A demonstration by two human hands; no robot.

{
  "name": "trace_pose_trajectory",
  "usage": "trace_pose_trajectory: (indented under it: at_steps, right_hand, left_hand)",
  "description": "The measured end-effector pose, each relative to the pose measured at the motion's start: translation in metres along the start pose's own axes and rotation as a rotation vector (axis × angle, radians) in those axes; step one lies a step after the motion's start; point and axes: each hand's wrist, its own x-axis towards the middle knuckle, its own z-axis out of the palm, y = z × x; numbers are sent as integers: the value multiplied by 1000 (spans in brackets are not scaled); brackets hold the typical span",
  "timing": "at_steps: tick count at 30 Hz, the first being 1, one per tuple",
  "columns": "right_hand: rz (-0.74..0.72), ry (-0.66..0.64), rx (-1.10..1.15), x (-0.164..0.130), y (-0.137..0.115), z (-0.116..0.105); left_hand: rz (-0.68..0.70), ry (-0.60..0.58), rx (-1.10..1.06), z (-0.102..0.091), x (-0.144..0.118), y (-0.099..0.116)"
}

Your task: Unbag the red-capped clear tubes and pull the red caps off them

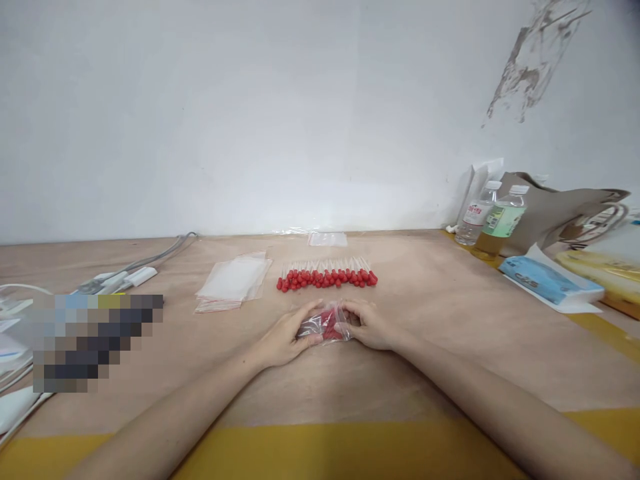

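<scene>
Between my two hands is a clear plastic bag with something red inside, low over the table. My left hand grips the bag's left side, thumb at the near edge and fingers at the far edge. On the opposite side, my right hand closes on the bag's right end, with the thumb in front. Just beyond them lies a row of pale thin sticks with red round heads, heads toward me. A stack of flat clear bags with red edges rests left of the row.
Another clear bag lies near the wall. At the right stand two bottles, a grey bag and a blue tissue pack. Cables and white plugs lie at the left, beside a blurred-out dark object.
</scene>
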Motion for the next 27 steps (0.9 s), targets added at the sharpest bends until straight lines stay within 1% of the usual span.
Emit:
trace_pose_trajectory:
  at_steps: [7, 12, 14, 16, 19, 21, 24, 27]
  right_hand:
    - [0, 73, 68, -1, -3, 4]
    - [103, 91, 190, 4, -4, 8]
    - [151, 80, 281, 4, -4, 4]
    - [215, 56, 396, 3, 0, -4]
    - [359, -13, 563, -2, 11, -20]
    - [454, -39, 700, -6, 18, -27]
    - [532, -11, 922, -9, 21, -25]
    - [548, 33, 1067, -7, 19, -20]
  left_hand:
    - [-48, -9, 98, 3, -1, -7]
    - [-67, -44, 143, 2, -1, -5]
    - [-66, -48, 158, 0, -1, -4]
    - [-62, -47, 169, -1, -1, -4]
    - [-54, -44, 184, -2, -2, -5]
    - [-56, -43, 194, -2, -3, -5]
    - [-64, -50, 202, -1, -3, -6]
    - [-55, -49, 204, -2, -3, -6]
